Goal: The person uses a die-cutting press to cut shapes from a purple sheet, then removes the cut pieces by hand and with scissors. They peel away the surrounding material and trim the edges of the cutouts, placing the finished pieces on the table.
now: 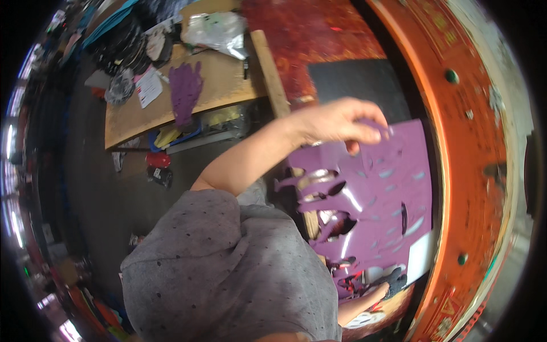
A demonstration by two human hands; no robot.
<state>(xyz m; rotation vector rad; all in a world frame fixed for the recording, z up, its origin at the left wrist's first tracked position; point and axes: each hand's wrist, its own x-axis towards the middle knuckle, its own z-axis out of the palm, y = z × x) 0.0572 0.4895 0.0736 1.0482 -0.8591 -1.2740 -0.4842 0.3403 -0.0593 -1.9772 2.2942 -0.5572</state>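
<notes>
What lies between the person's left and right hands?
In the head view, mostly a slit purple sheet lies between the left hand and right hand.

A workshop or factory floor. A heavy, scuffed orange machine frame [470,145] rises at 3 o'clock, beside a worn red surface [319,28] toward 12 o'clock. A purple sheet [370,176] full of cut-outs lies between 3 and 4. Between 10 and 11, a wooden bench [228,85] carries a clear plastic bag [213,33] and a purple piece [185,94].

Light wooden table [223,80], dark grey floor [114,199], bright white lights [15,219] at far left
</notes>
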